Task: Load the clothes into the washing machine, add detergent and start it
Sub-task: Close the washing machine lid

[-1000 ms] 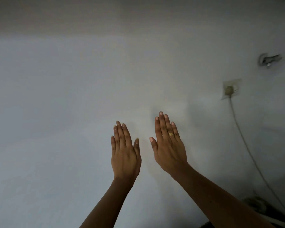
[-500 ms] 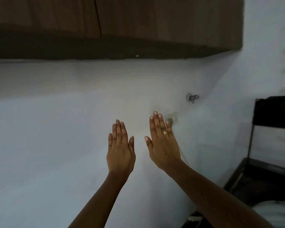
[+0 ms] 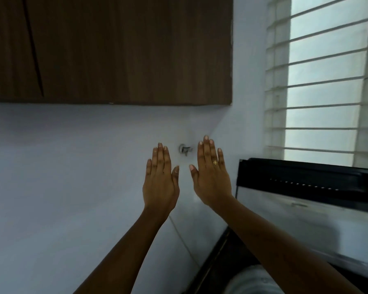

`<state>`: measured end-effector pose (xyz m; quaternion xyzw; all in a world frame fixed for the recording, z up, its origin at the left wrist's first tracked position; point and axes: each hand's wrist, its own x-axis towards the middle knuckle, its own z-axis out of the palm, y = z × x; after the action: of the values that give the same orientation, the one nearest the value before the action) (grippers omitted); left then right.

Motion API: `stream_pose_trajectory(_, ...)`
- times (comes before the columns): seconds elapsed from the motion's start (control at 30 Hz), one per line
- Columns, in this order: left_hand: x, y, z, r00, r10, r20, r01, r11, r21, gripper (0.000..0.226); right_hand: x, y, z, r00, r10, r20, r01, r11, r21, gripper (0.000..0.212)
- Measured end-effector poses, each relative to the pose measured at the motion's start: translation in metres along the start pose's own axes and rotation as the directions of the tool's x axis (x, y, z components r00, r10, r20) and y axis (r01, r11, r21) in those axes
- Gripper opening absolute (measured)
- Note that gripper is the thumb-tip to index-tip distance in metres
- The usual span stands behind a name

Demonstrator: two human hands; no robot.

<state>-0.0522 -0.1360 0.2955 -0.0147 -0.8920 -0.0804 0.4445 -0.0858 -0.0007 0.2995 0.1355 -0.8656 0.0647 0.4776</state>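
My left hand and my right hand are raised side by side in front of a white wall, backs towards me, fingers straight and held together, both holding nothing. A gold ring sits on a finger of my right hand. To the right stands the raised lid of the washing machine, with a black frame and a clear pane, tilted up. At the bottom edge, below my right forearm, part of the pale machine top shows. No clothes or detergent are in view.
A dark wooden wall cabinet hangs overhead across the left and middle. A metal tap is fixed to the wall between my hands. A thin cable runs down the wall. A barred window fills the upper right.
The view has swung right and upward: the cabinet, the window and the machine lid have come into sight. My hands stay raised and flat, side by side.
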Motion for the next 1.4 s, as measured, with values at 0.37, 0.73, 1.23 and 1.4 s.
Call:
stream_pose_trajectory(0.37,0.032,0.126,0.021,0.996,0.088,-0.018,-0.09,0.986,-0.138,0.072,0.002,0.131,-0.062,0.992,0.127,-0.012,-0.128,0.979,-0.156,0.067)
stream_pose_trajectory(0.73,0.055,0.215,0.063,0.971,0.24,-0.021,-0.232,0.912,-0.338,0.063,-0.019,0.233,-0.105,0.958,0.276,-0.074,-0.285,0.909,-0.303,0.066)
stream_pose_trajectory(1.23,0.057,0.257,0.13,0.918,0.393,-0.053,-0.371,0.804,-0.464,0.078,-0.045,0.279,-0.098,0.908,0.413,-0.067,-0.398,0.801,-0.448,0.069)
stream_pose_trajectory(1.4,0.061,0.263,0.148,0.921,0.384,-0.063,-0.368,0.805,-0.465,0.078,-0.043,0.28,-0.076,0.912,0.408,-0.036,-0.385,0.823,-0.418,0.069)
